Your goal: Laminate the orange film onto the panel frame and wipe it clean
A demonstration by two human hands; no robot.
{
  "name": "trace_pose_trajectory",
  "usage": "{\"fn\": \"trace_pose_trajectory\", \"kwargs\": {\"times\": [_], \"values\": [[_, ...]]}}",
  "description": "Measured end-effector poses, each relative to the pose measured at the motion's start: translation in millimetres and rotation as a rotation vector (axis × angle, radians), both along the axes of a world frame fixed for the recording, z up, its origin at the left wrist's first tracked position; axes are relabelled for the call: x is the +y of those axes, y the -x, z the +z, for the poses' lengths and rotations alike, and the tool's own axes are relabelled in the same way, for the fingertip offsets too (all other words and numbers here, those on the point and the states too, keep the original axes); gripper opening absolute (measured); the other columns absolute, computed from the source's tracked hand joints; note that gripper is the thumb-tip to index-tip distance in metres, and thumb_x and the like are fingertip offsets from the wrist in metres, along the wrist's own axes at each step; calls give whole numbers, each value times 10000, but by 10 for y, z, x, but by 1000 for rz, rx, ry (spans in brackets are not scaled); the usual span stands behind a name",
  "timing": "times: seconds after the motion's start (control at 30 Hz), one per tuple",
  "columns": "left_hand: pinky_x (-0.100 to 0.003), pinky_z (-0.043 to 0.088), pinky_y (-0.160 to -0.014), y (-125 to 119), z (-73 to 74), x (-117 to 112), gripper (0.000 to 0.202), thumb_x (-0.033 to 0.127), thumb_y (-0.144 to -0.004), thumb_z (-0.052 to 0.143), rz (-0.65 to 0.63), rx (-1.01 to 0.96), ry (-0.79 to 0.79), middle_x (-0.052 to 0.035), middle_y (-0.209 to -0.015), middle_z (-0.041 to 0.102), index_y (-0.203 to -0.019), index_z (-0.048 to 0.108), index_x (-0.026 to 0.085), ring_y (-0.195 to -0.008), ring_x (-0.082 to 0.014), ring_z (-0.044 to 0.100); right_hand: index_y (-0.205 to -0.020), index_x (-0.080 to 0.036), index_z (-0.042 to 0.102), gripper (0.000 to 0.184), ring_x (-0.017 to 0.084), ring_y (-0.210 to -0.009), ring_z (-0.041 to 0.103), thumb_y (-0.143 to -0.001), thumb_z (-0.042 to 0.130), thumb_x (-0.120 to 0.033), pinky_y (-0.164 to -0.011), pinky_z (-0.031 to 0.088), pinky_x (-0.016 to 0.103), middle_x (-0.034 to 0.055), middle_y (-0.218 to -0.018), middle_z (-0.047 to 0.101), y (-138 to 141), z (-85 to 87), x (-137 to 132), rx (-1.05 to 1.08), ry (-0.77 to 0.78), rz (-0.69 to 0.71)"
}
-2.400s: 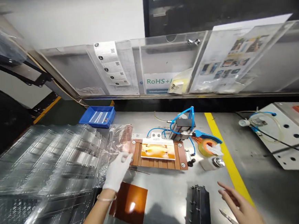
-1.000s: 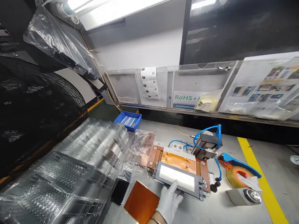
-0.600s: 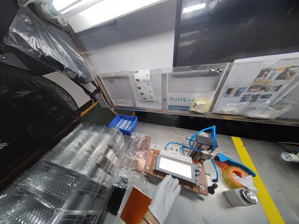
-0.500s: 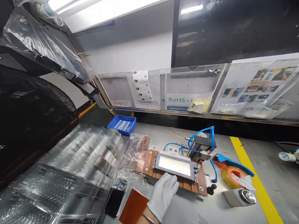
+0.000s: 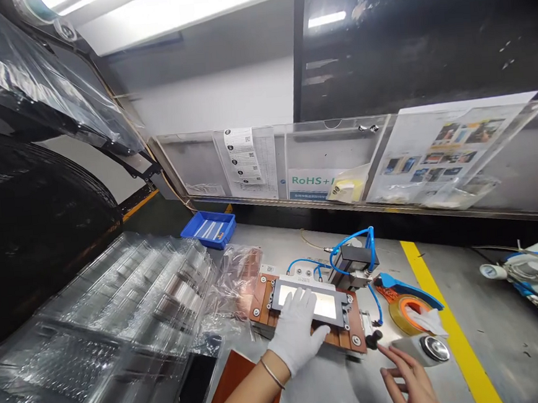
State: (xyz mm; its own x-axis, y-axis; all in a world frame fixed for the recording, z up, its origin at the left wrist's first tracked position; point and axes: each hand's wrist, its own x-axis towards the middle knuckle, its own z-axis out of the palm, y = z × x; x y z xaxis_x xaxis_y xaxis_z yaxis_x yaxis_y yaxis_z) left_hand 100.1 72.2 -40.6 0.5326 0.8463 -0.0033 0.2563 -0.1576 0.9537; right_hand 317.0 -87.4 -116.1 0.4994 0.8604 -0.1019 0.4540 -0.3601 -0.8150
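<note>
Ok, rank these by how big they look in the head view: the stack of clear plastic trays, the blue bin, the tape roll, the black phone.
Largest to smallest:
1. stack of clear plastic trays, by far
2. blue bin
3. tape roll and black phone: they look about alike, and the phone lies nearer the camera, so I won't rank them.

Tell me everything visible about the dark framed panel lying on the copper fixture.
The dark framed panel is a flat rectangle with a black rim and a bright, whitish reflective face. It lies level on the brown copper-coloured fixture with screws at its corners, on the grey bench. The gloved left hand lies flat on its face, covering the middle. Blue hoses run behind it.
</note>
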Motion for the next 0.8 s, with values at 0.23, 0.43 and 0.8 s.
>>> {"fn": "trace_pose_trajectory", "kwargs": {"times": [0.23, 0.43, 0.8], "values": [[-467, -30, -1221, -35, -111, 4, 666, 340, -802, 687, -46, 79, -127, -77, -1543, 391, -1425, 476, 231, -1484, -330, 206, -1302, -193, 547, 541, 318, -1268, 554, -885, 448, -523, -1062, 460, 488, 147, -1388, 574, -332, -32, 342, -292, 62, 298], [-426, -29, -1223, 296, -96, 167, 656, 384, -847, 617, 181, 157, -117, -82, -1594, 311, -1450, 444, 191, -1511, -286, 100, -941, -269, 685, 383, 343, -1036, 667, -817, 483, -569, -909, 528, 506, 105, -1109, 720, -291, 260, 371, -203, 93, 203], [-256, 474, -521, 529, -195, 588, 290, 394, -920, 561, 262, 254, 425, 18, -720, 602, -1074, 608, 153, -565, -114, 564, -1051, -183, 700, 563, 243, -602, 703, -712, 607, -622, -592, 606, 384, 27, -676, 714, 242, 302, 933, 451, 77, -56]]}}
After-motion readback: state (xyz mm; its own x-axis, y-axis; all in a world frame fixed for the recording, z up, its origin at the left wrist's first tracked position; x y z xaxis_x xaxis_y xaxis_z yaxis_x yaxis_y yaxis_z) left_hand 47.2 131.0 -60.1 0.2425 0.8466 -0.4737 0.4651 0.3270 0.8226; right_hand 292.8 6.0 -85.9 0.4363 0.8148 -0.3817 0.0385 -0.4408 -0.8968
